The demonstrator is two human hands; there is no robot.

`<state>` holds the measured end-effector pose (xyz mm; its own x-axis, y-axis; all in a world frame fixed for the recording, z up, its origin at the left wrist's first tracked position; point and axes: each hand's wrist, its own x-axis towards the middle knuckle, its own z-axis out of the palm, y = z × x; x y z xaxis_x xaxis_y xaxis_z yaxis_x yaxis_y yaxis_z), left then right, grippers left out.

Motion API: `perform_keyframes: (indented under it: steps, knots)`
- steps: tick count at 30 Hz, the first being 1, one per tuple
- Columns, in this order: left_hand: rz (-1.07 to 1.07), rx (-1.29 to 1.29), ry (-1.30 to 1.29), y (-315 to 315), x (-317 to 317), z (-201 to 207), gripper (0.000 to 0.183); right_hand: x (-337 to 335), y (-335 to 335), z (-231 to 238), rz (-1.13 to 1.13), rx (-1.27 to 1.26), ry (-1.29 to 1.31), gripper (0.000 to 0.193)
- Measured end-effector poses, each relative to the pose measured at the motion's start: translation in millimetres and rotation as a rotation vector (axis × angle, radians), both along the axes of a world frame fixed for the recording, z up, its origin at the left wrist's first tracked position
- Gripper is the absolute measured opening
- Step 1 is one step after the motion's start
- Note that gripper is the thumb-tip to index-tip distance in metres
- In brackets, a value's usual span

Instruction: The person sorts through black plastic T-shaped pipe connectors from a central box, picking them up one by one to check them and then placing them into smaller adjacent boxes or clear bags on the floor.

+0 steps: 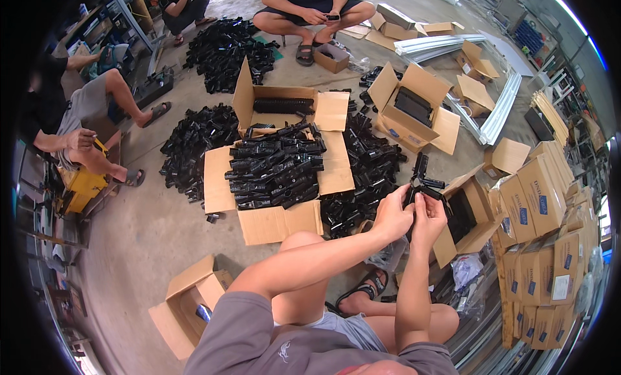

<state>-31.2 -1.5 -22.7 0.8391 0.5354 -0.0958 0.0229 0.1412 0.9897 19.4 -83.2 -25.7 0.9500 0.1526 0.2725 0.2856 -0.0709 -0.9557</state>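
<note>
Up close, the left hand (392, 213) and right hand (428, 213) both pinch one black plastic bracket (422, 179), raised above the knees. Just right, an open carton (471, 213) holds stacked black parts. Ahead, a flattened carton (275, 174) carries a heap of brackets — another open box (284, 103) behind holds a neat row. Bare concrete floor (149, 232) lies open left — stacked sealed cartons (543, 245) wall the right.

black plastic bracket pieces (424, 178), small, upright, gripped between both hands' fingers
</note>
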Motion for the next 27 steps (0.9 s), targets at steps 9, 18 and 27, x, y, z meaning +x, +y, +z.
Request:
perform_keyframes:
  steps: [9,18,27]
  knots:
    - [-0.023,0.043,0.177,-26,-29,9,0.051,-8,-31,-27,-0.068,-0.108,0.018,0.027]
    - [-0.123,0.018,0.315,-46,-58,-7,0.055,-30,-64,-62,-0.095,-0.283,0.099,0.022]
    - [-0.024,-0.422,0.165,-39,-24,-43,0.053,-37,-58,-62,-0.064,-0.058,0.272,0.074]
